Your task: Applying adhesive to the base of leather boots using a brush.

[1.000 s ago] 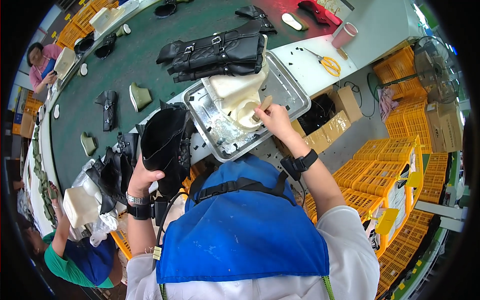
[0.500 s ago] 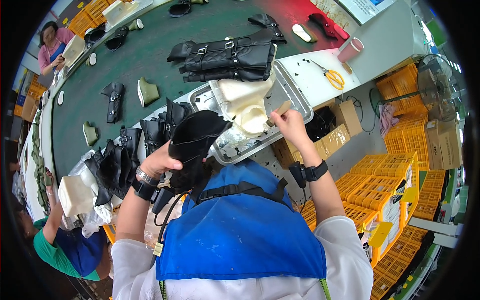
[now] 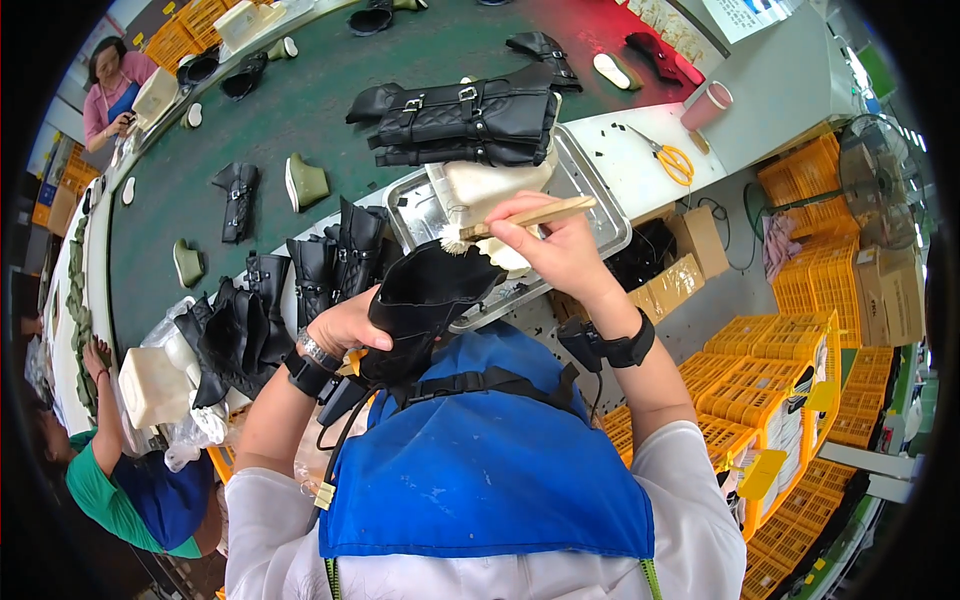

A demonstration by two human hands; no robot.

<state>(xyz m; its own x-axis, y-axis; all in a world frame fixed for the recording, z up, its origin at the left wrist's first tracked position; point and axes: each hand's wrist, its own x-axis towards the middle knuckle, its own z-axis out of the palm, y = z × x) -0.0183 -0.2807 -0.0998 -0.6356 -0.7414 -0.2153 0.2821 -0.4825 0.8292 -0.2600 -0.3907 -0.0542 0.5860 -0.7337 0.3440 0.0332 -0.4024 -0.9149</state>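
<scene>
My left hand [image 3: 345,325] grips a black boot shaft [image 3: 420,325] from its left side, its wide opening facing up. In my right hand [image 3: 555,255] is a wooden-handled brush [image 3: 545,212], its pale bristles at the far rim of that opening; whether they touch it I cannot tell. Just beyond stands a cream plastic container [image 3: 470,190], partly hidden by my right hand and the brush, in a metal tray [image 3: 607,200]. Several black quilted boot shafts with buckles [image 3: 460,125] lie stacked across the container.
Black boot pieces [image 3: 240,330] are heaped left of my left hand. Orange-handled scissors [image 3: 675,163] and a pink cup [image 3: 708,106] sit on the white tabletop at right. A green conveyor belt [image 3: 270,130] carries boots beyond. Yellow crates [image 3: 760,370] stand right; two co-workers are at left.
My right hand has lifted the brush from the container's mouth and brought it left to the boot shaft's rim. My left hand has shifted the shaft slightly right and lower.
</scene>
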